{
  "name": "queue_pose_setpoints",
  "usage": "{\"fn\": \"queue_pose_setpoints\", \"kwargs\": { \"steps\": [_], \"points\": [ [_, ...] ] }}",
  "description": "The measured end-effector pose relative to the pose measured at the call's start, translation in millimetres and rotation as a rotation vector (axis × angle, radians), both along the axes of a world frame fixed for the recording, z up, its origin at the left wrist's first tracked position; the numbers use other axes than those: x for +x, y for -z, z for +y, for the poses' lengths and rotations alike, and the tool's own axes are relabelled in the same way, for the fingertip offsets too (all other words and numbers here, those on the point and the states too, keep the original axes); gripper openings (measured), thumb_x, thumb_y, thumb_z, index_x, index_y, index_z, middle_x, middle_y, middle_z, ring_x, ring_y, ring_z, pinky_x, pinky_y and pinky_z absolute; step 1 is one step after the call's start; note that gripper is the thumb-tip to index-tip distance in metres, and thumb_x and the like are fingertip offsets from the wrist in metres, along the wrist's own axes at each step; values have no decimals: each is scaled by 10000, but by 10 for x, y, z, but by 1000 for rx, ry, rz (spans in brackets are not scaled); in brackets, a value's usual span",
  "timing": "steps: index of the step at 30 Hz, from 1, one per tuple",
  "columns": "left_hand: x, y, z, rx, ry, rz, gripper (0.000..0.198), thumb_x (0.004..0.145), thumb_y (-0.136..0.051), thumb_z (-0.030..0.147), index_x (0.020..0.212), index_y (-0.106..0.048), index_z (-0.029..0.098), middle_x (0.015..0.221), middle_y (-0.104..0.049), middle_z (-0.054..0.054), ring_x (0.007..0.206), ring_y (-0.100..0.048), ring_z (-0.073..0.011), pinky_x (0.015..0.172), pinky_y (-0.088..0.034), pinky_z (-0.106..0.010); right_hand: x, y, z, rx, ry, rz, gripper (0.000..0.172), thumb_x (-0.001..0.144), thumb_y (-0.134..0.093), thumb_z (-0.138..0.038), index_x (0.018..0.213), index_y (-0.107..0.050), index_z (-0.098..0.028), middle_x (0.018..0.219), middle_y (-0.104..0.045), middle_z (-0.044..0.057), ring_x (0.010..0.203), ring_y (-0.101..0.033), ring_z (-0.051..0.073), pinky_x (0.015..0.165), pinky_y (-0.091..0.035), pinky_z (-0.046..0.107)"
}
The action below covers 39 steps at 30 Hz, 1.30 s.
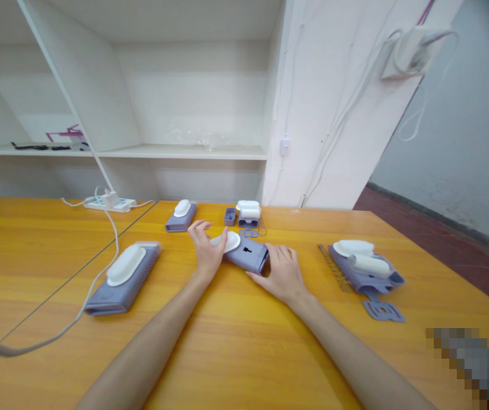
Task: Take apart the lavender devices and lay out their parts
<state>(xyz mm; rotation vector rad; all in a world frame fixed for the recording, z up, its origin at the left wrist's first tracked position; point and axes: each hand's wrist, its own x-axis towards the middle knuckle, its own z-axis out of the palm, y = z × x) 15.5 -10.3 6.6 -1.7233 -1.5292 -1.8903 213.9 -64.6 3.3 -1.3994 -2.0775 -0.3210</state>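
Housing (255, 263), head view, centre of frame: grey, white oval cap (232, 242) towards its left, dark mark on top, open end facing right. Our left hand (210, 250) is at the capped end, thumb against the cap, fingers loosely curved; can't tell if it grips. Our right hand (284, 273) grasps the open end, thumb along the near edge. Can't tell if the housing touches the table (218, 353).

Handling, our judgement: brace the open end with the right, don't pinch its walls inward, spread any left-thumb load evenly over the cap. Resting the body on wood should steady it.

Containers: small grey cup (229, 211), upper centre, has something dark inside, too small for us to identify. Just right of it, white parts (249, 206) sit on a second housing (248, 222). Right of frame: third housing (359, 280) bears a white oval piece (354, 247) and a white cylinder (370, 266); coil (333, 267) beside it. Shelf unit (193, 74), upper left: pink and black items (67, 135) in one compartment, clear film (201, 138) in the next.
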Motion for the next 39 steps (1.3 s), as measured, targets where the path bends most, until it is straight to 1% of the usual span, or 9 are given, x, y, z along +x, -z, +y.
{"fn": "queue_pose_setpoints", "kwargs": {
  "steps": [2,4,9,16,21,25,34,37,39],
  "points": [
    [-38,29,31,-86,36,49,221,827,-549,402,897,-492,200,895,-520,-50,856,-542,-188,736,-459,-329,1,7,4,0,7,6,642,695,-616,-596,1121,-501,-130,1009,-606,136,920,-512,292,832,-332,414],
    [-41,52,24,-163,76,146,249,821,-543,451,853,-506,207,819,-542,-28,790,-558,-179,736,-454,-320,5,12,5,-2,6,14,641,694,-619,-590,1122,-497,-130,1011,-605,138,925,-511,293,834,-332,412],
    [35,53,-56,-215,64,356,420,709,-627,557,917,-523,207,872,-578,-51,840,-570,-212,737,-452,-319,16,14,3,-14,18,33,648,687,-636,-570,1137,-485,-128,1031,-598,136,940,-505,292,848,-332,408],
    [-35,93,23,-342,-140,172,327,823,-485,519,920,-519,209,894,-604,-84,844,-583,-246,689,-439,-351,27,22,14,1,57,48,647,690,-632,-570,1142,-488,-130,1045,-594,140,960,-504,292,875,-324,415],
    [-74,110,55,-591,-217,203,408,830,-408,573,890,-546,194,822,-629,-105,802,-592,-271,646,-409,-345,51,24,21,45,92,86,645,693,-626,-570,1136,-489,-121,1060,-589,142,978,-500,295,896,-311,423],
    [-57,84,36,-657,-243,228,427,843,-373,566,934,-553,190,874,-636,-105,851,-587,-270,674,-404,-336,58,36,17,67,79,91,662,689,-629,-568,1145,-483,-111,1058,-583,143,994,-490,298,924,-291,437],
    [-68,116,65,-589,-203,301,350,848,-431,470,920,-575,160,919,-609,-118,914,-539,-266,782,-397,-362,77,15,3,167,24,192,678,713,-622,-534,1216,-432,-121,1101,-550,141,1006,-481,288,912,-333,449],
    [-63,80,19,-428,-86,305,350,889,-365,426,949,-582,158,970,-601,-121,961,-522,-259,857,-372,-388,108,4,-27,245,-34,249,723,713,-622,-512,1271,-381,-121,1106,-522,144,1011,-473,291,883,-367,455],
    [-48,37,-50,-287,76,349,362,886,-373,411,1064,-557,155,1089,-572,-130,1044,-493,-261,913,-345,-404,139,16,-41,293,-91,293,742,716,-615,-485,1304,-346,-123,1122,-500,152,1021,-468,300,875,-381,471]
  ]
}}
